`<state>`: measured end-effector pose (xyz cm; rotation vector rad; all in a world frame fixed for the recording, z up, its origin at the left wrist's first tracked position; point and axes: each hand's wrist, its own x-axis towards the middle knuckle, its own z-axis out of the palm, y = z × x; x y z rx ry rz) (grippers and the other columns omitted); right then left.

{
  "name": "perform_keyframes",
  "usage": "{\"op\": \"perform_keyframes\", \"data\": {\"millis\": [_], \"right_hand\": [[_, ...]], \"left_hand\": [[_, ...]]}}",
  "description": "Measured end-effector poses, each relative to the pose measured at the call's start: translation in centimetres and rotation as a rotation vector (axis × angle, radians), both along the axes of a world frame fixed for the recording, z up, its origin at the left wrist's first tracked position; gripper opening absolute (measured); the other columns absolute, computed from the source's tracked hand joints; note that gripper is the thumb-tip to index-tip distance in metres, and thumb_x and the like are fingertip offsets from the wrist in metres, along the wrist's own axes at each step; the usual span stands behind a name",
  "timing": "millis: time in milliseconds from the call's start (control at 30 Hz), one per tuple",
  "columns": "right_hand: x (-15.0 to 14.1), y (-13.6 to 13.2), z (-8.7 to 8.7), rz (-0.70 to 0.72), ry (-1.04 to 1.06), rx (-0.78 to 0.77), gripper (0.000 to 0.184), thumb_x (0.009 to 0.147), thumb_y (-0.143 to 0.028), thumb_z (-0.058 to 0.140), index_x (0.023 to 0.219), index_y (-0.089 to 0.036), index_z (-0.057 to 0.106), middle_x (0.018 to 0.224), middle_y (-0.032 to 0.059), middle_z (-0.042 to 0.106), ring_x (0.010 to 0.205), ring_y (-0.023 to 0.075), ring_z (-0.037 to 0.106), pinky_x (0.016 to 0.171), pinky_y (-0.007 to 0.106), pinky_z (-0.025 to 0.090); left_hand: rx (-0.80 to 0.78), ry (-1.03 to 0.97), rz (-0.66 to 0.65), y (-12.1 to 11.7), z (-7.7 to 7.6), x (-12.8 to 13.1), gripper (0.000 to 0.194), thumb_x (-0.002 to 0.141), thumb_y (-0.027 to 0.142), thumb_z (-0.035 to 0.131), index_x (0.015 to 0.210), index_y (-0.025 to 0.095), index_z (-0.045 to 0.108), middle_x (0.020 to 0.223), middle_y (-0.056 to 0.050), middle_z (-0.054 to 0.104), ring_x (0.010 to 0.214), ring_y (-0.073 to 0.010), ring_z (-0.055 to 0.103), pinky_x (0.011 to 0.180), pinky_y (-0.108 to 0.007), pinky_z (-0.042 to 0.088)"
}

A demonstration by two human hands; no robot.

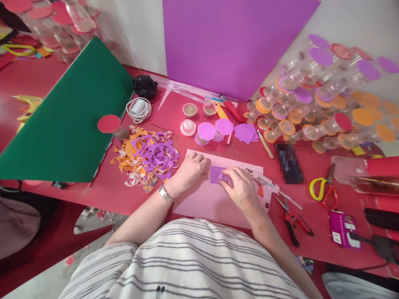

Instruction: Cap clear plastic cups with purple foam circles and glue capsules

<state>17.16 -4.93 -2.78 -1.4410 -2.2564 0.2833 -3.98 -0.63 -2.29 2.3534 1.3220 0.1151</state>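
Observation:
A small purple foam square (215, 175) lies over a pink sheet (196, 203) in front of me. My right hand (241, 187) is closed at the square's right side, thumb and index finger gripping it around a small shiny clear spot. At its left edge, my left hand (195, 169) has its fingers curled together. Something pale and see-through shows by those fingertips, too small to make out. A pink hot glue gun (266, 189) rests just right of my right hand, partly behind it.
Foam scraps (152, 153) are heaped at left beside a green board (75, 116). Purple squares (245, 133) and purple-topped hourglass shapes (207, 132) stand behind the sheet. At right lie pliers (294, 222), scissors (324, 189) and many clear hourglass shapes (327, 124).

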Motion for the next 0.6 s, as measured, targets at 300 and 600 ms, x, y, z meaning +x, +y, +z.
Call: {"op": "perform_keyframes", "data": {"millis": [300,600], "right_hand": [[0.0,-0.2,-0.6,-0.009,0.012,0.014,0.011,0.098,-0.025,0.059,0.106,-0.022,0.065,0.102,0.0088,0.073,0.095,0.0259,0.069,0.087,0.041,0.052],[-0.2,-1.1,-0.9,-0.016,-0.002,0.054,0.013,0.099,-0.023,0.057,0.109,-0.020,0.065,0.105,0.0104,0.073,0.096,0.0262,0.068,0.089,0.041,0.053]], "left_hand": [[0.019,0.043,-0.009,0.1,-0.1,0.0,0.029,0.092,0.030,0.068,0.112,0.010,0.068,0.097,-0.013,0.066,0.099,-0.0282,0.055,0.094,-0.041,0.046],[0.034,0.024,0.017,0.2,-0.5,-0.3,0.033,0.088,0.031,0.073,0.114,0.012,0.068,0.101,-0.013,0.067,0.102,-0.0295,0.056,0.095,-0.042,0.046]]}}
